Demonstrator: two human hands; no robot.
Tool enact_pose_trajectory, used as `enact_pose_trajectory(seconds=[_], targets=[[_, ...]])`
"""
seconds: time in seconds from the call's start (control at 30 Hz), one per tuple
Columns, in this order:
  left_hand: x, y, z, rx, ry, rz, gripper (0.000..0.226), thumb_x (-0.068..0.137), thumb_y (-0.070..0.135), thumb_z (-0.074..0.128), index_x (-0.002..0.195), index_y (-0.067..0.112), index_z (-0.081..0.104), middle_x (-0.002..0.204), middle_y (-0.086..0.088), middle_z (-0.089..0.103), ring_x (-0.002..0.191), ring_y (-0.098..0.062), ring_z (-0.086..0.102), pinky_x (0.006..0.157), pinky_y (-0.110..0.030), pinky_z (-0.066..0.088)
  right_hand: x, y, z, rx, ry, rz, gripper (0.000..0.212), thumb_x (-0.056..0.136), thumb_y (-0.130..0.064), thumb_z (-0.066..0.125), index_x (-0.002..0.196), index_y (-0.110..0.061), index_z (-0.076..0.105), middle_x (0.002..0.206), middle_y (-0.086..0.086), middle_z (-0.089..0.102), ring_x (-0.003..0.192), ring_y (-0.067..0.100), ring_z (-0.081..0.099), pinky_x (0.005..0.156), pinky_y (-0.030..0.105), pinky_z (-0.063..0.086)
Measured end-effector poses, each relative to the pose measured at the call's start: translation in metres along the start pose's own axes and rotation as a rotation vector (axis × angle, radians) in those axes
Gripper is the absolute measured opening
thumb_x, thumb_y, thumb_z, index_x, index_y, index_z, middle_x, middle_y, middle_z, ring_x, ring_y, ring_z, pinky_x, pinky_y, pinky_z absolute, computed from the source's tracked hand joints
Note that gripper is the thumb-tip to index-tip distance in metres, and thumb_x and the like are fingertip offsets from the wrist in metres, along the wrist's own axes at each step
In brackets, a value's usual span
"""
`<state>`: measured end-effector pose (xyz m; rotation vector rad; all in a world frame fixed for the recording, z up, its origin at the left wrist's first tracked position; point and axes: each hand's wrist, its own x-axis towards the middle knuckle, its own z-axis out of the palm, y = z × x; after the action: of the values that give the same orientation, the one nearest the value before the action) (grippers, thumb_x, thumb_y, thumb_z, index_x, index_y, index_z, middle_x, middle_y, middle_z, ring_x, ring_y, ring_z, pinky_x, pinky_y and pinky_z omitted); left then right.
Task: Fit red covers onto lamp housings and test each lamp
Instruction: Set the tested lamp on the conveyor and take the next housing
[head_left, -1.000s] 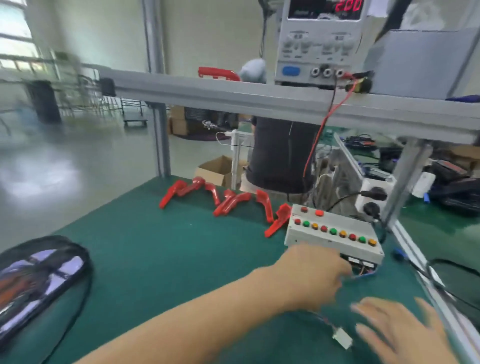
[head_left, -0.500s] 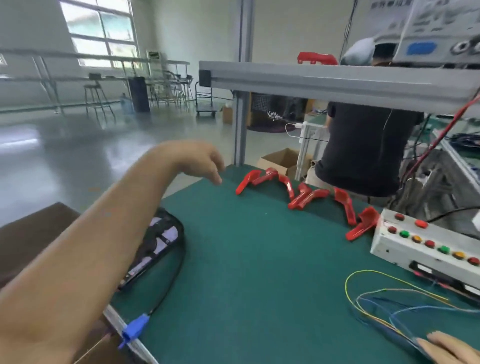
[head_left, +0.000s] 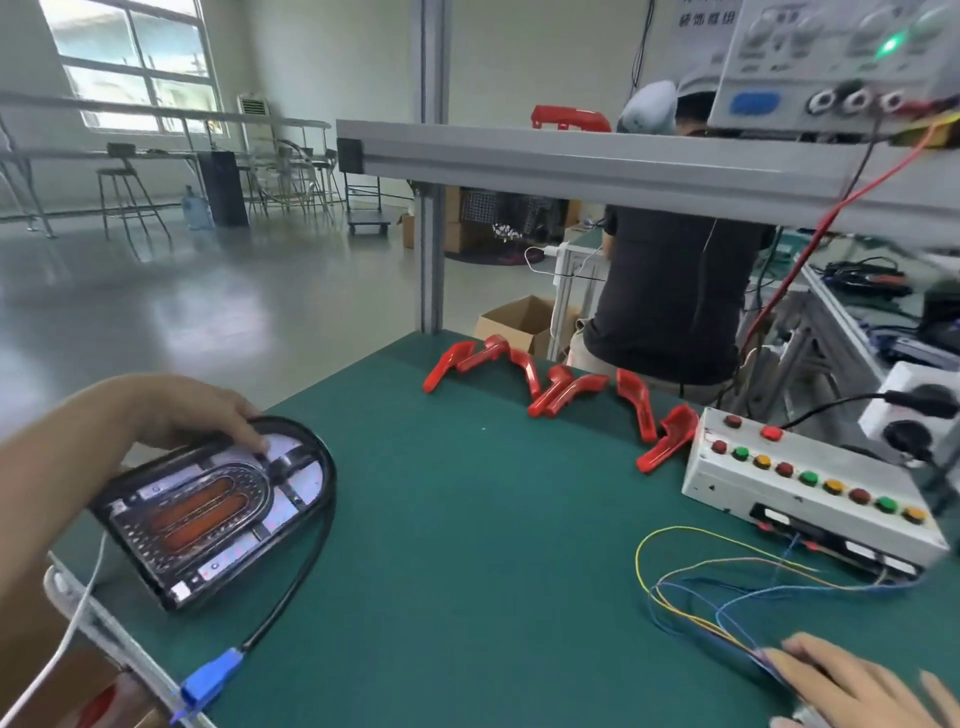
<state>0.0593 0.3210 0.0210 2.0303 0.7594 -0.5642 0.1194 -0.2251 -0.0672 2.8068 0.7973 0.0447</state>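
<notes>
**Bare housing in hand, covers still waiting**

The left hand (head_left: 192, 415) grips the far edge of a lamp housing (head_left: 218, 512), its fingers curled over the rim and the fingertips (head_left: 260, 444) touching the inner face. The housing sits at the near left corner of the green bench mat (head_left: 467, 545), left of the button test box (head_left: 810, 493), and looks tilted up on its near edge. It has no red cover: the orange strips and chrome reflector inside are open to view. Its black cable (head_left: 291, 587) runs down to a blue plug (head_left: 208, 680) lying at the bench edge, not joined to anything that can be seen.

The right hand (head_left: 852, 686) lies in front of the test box with fingers spread flat on a bundle of loose coloured wires (head_left: 727, 587) that lead back to the box. Whether it pinches any wire cannot be told.

The red covers (head_left: 550, 387) lie in a loose row along the far edge of the mat, behind and left of the test box, well apart from the housing.

By my reading, this lamp is at the very start: no cover fitted, nothing plugged in, no test run. A cover must be fetched, seated on the housing, the plug connected, and the buttons worked.
</notes>
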Motion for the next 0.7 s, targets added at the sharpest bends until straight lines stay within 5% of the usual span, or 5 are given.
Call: enact_pose_trajectory(seconds=[0.1,0.27,0.37,0.43,0.7], targets=[[-0.004,0.035,0.017,-0.226,0.030,0.194,0.057,0.057,0.026,0.087,0.101,-0.003,0.066,0.089,-0.029,0.068,0.065,-0.034,0.067,0.062,-0.041,0.058,-0.002,-0.004,-0.011,0.201,-0.081,0.120,0.052,0.094,-0.065,0.024,0.140,-0.060,0.000,0.152,-0.032,0.000,0.141,-0.007,0.013,0.120,0.043,0.003],[-0.017,0.142,0.095,-0.480,-0.282,0.577,0.037,0.063,0.024,0.084,0.087,0.003,0.066,0.072,-0.017,0.070,0.054,-0.025,0.068,0.052,-0.034,0.058,-0.004,-0.018,-0.023,0.652,0.076,0.186,0.097,0.060,-0.098,0.020,0.143,-0.049,0.025,0.151,-0.030,0.018,0.141,-0.007,0.023,0.119,0.028,0.013],[-0.028,0.199,0.168,-0.550,-0.511,0.665,0.031,0.064,0.021,0.085,0.089,0.009,0.071,0.077,-0.017,0.070,0.057,-0.024,0.068,0.054,-0.033,0.058,0.002,-0.044,-0.048,1.615,0.146,0.124,0.067,0.069,-0.072,0.063,0.128,-0.047,0.042,0.141,-0.021,0.049,0.121,-0.013,0.049,0.099,0.015,0.043],[-0.034,0.229,0.220,-0.604,-0.490,0.687,0.019,0.081,0.013,0.069,0.099,0.008,0.068,0.079,-0.015,0.070,0.057,-0.021,0.067,0.055,-0.031,0.058,0.009,-0.049,-0.052,2.002,0.137,0.092,0.089,0.053,-0.068,0.080,0.127,-0.030,0.049,0.129,-0.007,0.065,0.107,0.002,0.065,0.079,0.020,0.054],[-0.049,0.264,0.285,-0.675,-0.353,0.896,0.020,0.096,0.027,0.048,0.102,0.014,0.063,0.091,-0.002,0.066,0.074,-0.011,0.063,0.066,-0.020,0.050,-0.015,0.012,-0.061,2.270,0.569,0.352,0.052,0.077,-0.024,0.062,0.123,0.000,0.061,0.112,0.021,0.070,0.084,0.029,0.072,0.063,0.038,0.059]])
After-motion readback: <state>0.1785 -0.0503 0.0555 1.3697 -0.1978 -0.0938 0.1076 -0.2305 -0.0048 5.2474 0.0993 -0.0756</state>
